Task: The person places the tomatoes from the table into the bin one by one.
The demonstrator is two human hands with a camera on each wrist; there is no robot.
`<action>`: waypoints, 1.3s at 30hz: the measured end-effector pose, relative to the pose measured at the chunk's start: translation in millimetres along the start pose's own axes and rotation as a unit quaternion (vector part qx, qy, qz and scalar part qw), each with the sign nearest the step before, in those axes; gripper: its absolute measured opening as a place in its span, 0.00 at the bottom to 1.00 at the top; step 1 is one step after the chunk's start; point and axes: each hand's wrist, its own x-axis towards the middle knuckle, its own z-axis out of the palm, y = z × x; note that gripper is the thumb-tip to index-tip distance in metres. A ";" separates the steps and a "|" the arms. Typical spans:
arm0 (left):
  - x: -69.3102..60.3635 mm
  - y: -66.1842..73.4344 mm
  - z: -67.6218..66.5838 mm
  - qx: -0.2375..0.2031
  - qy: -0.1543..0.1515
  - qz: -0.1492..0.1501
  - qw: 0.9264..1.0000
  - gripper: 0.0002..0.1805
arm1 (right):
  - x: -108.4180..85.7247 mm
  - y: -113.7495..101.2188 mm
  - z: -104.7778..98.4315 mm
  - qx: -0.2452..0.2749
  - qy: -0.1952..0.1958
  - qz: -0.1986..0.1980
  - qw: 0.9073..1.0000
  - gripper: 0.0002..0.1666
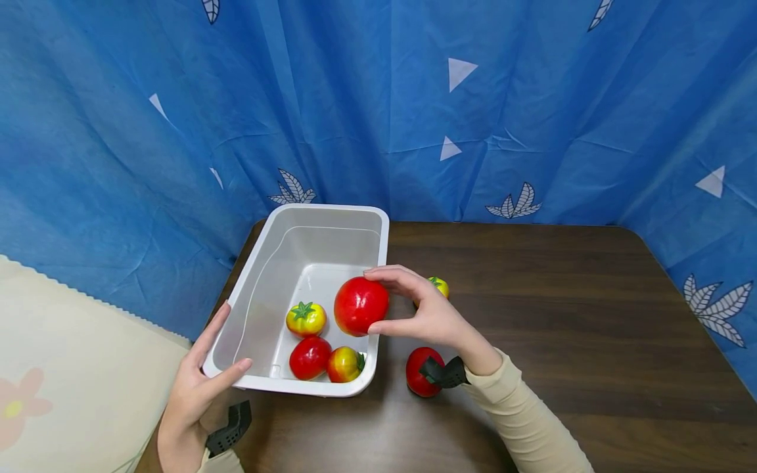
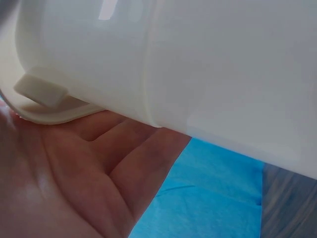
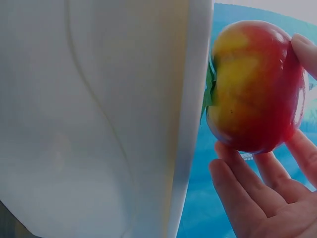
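My right hand holds a shiny red toy tomato between thumb and fingers, above the right rim of a white plastic basin. In the right wrist view this tomato shows a yellow patch and a green calyx beside the basin's edge. My left hand grips the basin's near left rim, thumb over the top and fingers outside; in the left wrist view the fingers lie under the rim. Inside the basin lie a yellow tomato, a red one and a yellow-red one.
On the brown wooden table, another red tomato sits below my right wrist. A yellow one is partly hidden behind my right hand. A blue curtain hangs behind the table, and a cream cloth lies at the left.
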 end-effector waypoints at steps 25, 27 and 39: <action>0.6 -0.2 -0.1 0.000 0.001 0.004 1.000 0.47 | -4.2 2.0 4.6 -0.014 -0.026 0.001 1.000 0.37; 0.8 0.2 0.0 0.002 0.001 0.003 1.000 0.47 | -4.8 2.1 2.8 -0.019 -0.022 0.004 1.000 0.36; 0.3 1.2 0.4 0.016 0.007 -0.010 1.000 0.46 | -12.9 5.6 -12.1 -0.035 0.012 0.028 0.999 0.34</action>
